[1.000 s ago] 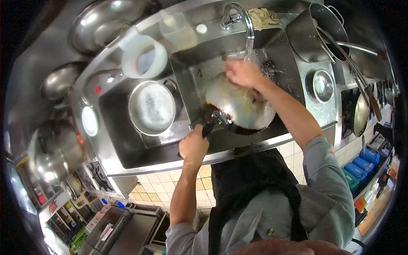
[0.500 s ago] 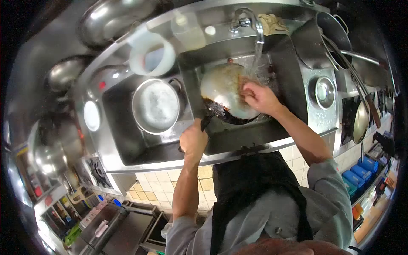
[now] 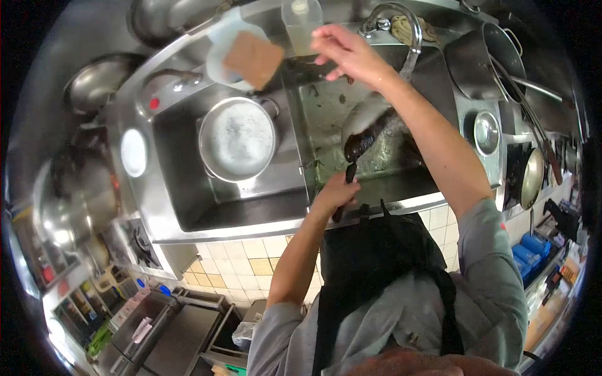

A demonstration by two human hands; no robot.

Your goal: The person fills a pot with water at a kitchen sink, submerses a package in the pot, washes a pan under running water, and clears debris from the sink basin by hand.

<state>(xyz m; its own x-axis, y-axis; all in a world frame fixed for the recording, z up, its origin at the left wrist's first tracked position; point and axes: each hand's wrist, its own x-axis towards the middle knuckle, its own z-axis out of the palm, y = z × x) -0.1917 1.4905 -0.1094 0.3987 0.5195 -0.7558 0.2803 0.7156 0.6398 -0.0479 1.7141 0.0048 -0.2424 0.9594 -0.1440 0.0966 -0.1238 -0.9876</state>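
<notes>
My left hand (image 3: 337, 193) is closed around the black handle of a frying pan (image 3: 362, 119) in the right basin. The pan has a dark, burnt-looking patch near the handle, and my right forearm hides part of it. My right hand (image 3: 351, 53) is raised above the back of that basin, with its fingers apart and nothing in them. To its left, apart from the fingers, a flat brown scrubbing pad (image 3: 253, 59) appears over a white plastic container (image 3: 219, 67); it looks in mid-air. Water runs from the faucet (image 3: 415, 34) behind my right forearm.
A pot of foamy water (image 3: 238, 139) stands in the left basin. A small metal bowl (image 3: 486, 133) sits on the right ledge, near a large pot (image 3: 467, 66) with long-handled tools. A clear plastic bottle (image 3: 300, 25) and a cloth (image 3: 411, 30) are at the back.
My right hand has left the pan's surface, moving up and left, and let go of the scrubbing pad. My left hand has shifted the pan rightwards beneath the water.
</notes>
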